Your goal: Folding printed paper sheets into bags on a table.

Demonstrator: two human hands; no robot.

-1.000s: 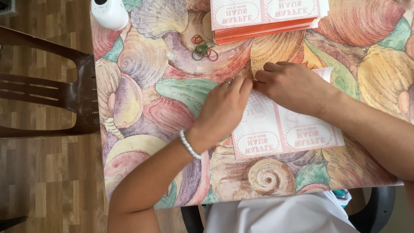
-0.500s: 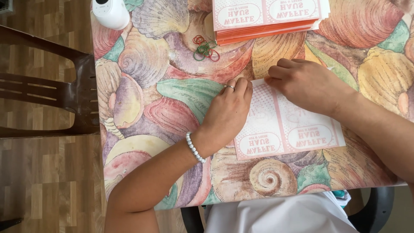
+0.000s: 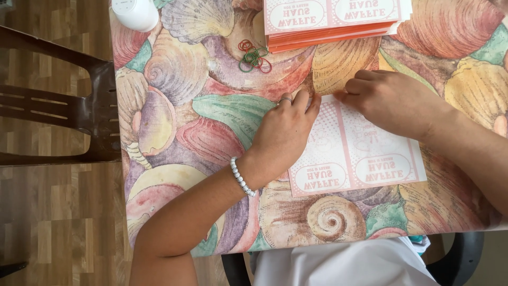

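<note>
Shell-patterned tablecloth (image 3: 174, 79), dark wooden chair (image 3: 79, 111), wood-plank floor (image 3: 47, 222), daylight

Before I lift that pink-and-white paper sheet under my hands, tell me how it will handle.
The paper sheet lies flat and thin on the shell-patterned tablecloth, so it will probably flop if lifted by one edge. It looks light and could slide easily. Both the left hand and right hand press its far edge, which likely keeps it steady.
</note>
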